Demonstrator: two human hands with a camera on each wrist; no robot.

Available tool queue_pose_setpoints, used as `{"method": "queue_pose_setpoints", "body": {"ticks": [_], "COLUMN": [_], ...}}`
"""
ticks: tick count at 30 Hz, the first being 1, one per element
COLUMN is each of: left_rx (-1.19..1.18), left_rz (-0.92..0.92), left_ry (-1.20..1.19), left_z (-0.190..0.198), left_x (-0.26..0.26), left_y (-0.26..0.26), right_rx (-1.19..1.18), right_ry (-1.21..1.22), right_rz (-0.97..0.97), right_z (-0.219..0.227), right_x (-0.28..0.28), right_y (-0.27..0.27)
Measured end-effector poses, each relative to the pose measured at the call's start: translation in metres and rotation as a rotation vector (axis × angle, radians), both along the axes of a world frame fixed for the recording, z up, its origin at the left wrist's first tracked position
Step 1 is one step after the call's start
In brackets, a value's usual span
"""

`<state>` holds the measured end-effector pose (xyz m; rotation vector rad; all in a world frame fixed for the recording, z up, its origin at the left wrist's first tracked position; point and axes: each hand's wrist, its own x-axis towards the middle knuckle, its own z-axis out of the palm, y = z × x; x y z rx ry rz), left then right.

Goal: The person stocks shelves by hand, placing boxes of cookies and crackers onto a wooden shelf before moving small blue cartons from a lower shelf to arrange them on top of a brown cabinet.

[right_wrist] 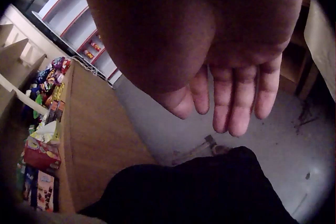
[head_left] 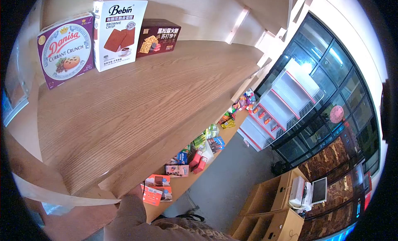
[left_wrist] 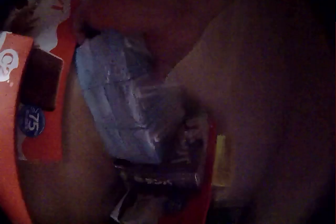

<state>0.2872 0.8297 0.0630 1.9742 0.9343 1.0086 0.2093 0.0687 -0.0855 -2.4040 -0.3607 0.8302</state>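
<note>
In the dim left wrist view my left hand (left_wrist: pixel 139 11) is a dark reddish shape at the top, right against a pale blue wrapped pack (left_wrist: pixel 118 95); how its fingers lie on the pack is too dark to tell. Orange-red boxes (left_wrist: pixel 50 82) stand left of it. The head view shows only a bit of that hand (head_left: pixel 136 192) below the upper shelf's edge, beside orange-and-white boxes (head_left: pixel 155 189). My right hand (right_wrist: pixel 226 61) hangs with extended fingers over the floor in the right wrist view, holding nothing.
The upper wooden shelf (head_left: pixel 137 104) bears a Danisa box (head_left: pixel 68 52), a Bebin box (head_left: pixel 118 35) and a dark cracker box (head_left: pixel 159 37). Below lie several snack packs (head_left: pixel 199 143). A white rack (head_left: pixel 282 102) and wooden cabinets (head_left: pixel 265 203) stand beyond.
</note>
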Motion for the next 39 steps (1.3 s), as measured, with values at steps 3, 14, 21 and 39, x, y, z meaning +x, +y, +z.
{"method": "queue_pose_setpoints", "body": {"ticks": [3,14,21,39], "left_rx": [0.015,0.034,0.052,-1.009], "left_rz": [-0.008,-0.01,-0.018,0.033], "left_ry": [0.031,0.2,0.324,-0.796], "left_z": [0.003,-0.018,-0.039,-0.044], "left_x": [0.0,-0.032,-0.062,-0.2], "left_y": [0.0,-0.012,-0.03,-0.186], "right_rx": [-0.024,-0.143,-0.208,-0.11], "right_ry": [-0.063,-0.237,-0.331,0.081], "right_rz": [0.065,0.336,0.506,0.241], "right_z": [0.003,-0.01,-0.012,-0.003], "right_x": [0.0,-0.018,-0.046,0.032], "right_y": [0.006,-0.013,-0.04,-0.056]}}
